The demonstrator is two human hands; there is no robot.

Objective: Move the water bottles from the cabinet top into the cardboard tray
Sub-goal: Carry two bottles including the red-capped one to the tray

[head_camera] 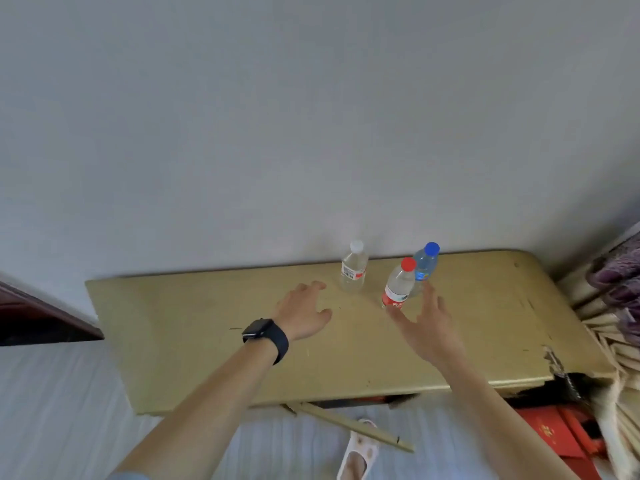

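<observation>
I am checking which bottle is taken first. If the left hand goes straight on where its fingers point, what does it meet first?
Most likely the white-cap bottle, upright just beyond the open fingers of the left hand; depth is hard to judge from one view.

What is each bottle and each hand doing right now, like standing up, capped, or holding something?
White-cap bottle: upright on the cabinet top, capped, not held.
Red-cap bottle: upright, capped, not gripped.
Blue-cap bottle: upright, capped, just behind the red-cap one.
Left hand: open, holding nothing.
Right hand: open, beside the red-cap bottle.
Cabinet top: front right corner broken.
</observation>
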